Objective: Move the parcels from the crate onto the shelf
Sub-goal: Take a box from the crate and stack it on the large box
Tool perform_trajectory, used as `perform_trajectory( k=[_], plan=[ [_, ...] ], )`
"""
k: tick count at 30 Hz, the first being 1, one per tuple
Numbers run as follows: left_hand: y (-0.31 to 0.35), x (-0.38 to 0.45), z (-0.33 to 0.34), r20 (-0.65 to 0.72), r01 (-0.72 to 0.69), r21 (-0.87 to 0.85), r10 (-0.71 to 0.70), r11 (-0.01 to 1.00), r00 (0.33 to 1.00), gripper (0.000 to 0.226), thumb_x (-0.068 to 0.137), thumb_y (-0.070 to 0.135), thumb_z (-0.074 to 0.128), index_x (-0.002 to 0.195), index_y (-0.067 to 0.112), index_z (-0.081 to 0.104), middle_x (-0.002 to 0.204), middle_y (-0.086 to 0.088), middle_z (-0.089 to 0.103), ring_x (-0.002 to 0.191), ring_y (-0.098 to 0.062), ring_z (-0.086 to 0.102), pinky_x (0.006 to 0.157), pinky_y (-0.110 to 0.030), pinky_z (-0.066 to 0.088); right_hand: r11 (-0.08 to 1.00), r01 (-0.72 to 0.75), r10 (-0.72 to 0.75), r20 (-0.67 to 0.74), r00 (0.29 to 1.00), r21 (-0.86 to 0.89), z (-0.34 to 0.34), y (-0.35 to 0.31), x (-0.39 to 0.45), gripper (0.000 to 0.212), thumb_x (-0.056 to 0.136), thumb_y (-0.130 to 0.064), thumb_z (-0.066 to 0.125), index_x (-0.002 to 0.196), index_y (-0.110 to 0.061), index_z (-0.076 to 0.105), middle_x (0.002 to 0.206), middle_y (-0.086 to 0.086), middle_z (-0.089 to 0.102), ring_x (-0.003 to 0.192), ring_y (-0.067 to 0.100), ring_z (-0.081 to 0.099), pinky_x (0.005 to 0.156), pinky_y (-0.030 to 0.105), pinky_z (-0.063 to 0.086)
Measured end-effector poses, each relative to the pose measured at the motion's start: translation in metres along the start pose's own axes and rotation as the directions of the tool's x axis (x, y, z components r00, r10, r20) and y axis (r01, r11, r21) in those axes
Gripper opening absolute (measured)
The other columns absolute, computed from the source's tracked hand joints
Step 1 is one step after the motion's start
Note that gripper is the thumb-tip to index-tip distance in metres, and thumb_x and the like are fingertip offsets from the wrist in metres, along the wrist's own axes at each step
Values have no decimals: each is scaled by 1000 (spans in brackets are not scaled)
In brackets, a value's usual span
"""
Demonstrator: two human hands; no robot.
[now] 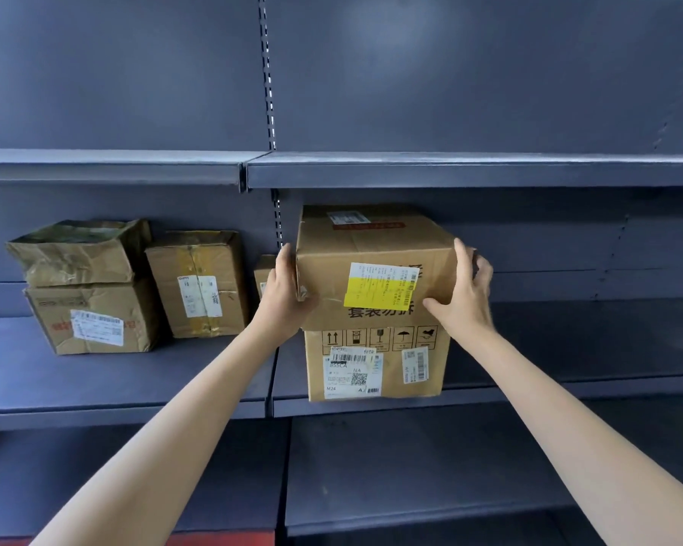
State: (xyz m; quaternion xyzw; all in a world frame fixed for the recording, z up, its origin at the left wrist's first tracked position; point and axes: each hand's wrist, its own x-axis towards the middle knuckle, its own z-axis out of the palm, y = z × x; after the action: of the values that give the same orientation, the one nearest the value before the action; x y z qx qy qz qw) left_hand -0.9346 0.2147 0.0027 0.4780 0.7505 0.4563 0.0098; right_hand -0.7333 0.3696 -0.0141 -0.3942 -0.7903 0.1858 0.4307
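Note:
A cardboard parcel with a yellow-and-white label (371,266) rests on top of a lower cardboard parcel (375,364) on the middle shelf (549,388). My left hand (282,297) presses its left side and my right hand (464,293) holds its right front corner. Both arms reach up from the bottom of the view. The crate is not in view.
Left on the same shelf stand two stacked crumpled parcels (91,285), a taped parcel (202,283) and a small one (264,275) partly hidden behind my left hand. An upper shelf (450,171) hangs close above the held parcel. A lower shelf (411,466) lies below.

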Motion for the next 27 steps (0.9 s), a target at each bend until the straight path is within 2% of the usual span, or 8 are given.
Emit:
perform_trajectory(
  k=[4, 8, 12, 16, 20, 23, 27],
  plan=[
    [-20, -24, -1, 51, 83, 64, -87, 994, 995, 82, 83, 15, 65, 146, 9, 14, 142, -15, 38, 129, -31, 38, 106, -41, 36, 1000, -14, 13, -50, 999, -11, 21, 5, -31, 104, 74, -5, 73, 147, -30, 4, 151, 20, 2, 137, 39, 16, 103, 50, 35],
    [-53, -59, -5, 108, 201, 153, -219, 968, 970, 80, 82, 16, 66, 146, 17, 19, 143, -13, 38, 127, -29, 41, 100, -35, 39, 998, -44, 42, -30, 999, -46, 47, 15, -70, 102, 72, -6, 74, 148, -24, 8, 152, 24, 3, 135, 43, 17, 107, 54, 28],
    [-90, -105, -10, 152, 263, 253, -306, 931, 940, 72, 82, 18, 65, 143, 14, 27, 141, -12, 40, 127, -29, 42, 98, -35, 39, 994, -40, 49, 92, 995, -102, 77, 23, -120, 97, 72, -15, 77, 147, -9, 15, 150, 27, 12, 139, 40, 15, 112, 50, 21],
    [-129, -153, -19, 187, 339, 304, -404, 890, 895, 69, 81, 20, 66, 141, 12, 32, 137, -13, 44, 124, -29, 45, 98, -34, 40, 992, -64, 89, 250, 964, -106, 110, 21, -174, 90, 75, -19, 75, 145, -10, 20, 151, 22, 15, 140, 36, 16, 112, 44, 23],
    [-174, -209, -32, 207, 438, 340, -520, 832, 829, 67, 80, 17, 64, 140, 12, 34, 134, -14, 45, 123, -29, 43, 96, -30, 37, 984, -83, 142, 404, 903, -160, 141, 14, -233, 87, 75, -22, 74, 145, -9, 23, 151, 19, 18, 138, 34, 19, 111, 38, 23],
    [-215, -253, -47, 253, 488, 392, -602, 780, 758, 67, 81, 18, 64, 140, 10, 34, 136, -15, 43, 127, -31, 41, 103, -33, 35, 975, -74, 174, 503, 847, -211, 165, 6, -280, 85, 76, -25, 74, 144, -10, 26, 150, 17, 20, 136, 33, 24, 109, 38, 28],
    [-272, -301, -71, 330, 453, 494, -642, 742, 692, 65, 80, 20, 64, 138, 6, 37, 135, -17, 46, 124, -35, 44, 103, -34, 37, 946, -23, 231, 619, 751, -324, 199, -12, -334, 79, 78, -28, 69, 143, -13, 27, 151, 12, 18, 136, 31, 24, 111, 39, 27]
  ],
)
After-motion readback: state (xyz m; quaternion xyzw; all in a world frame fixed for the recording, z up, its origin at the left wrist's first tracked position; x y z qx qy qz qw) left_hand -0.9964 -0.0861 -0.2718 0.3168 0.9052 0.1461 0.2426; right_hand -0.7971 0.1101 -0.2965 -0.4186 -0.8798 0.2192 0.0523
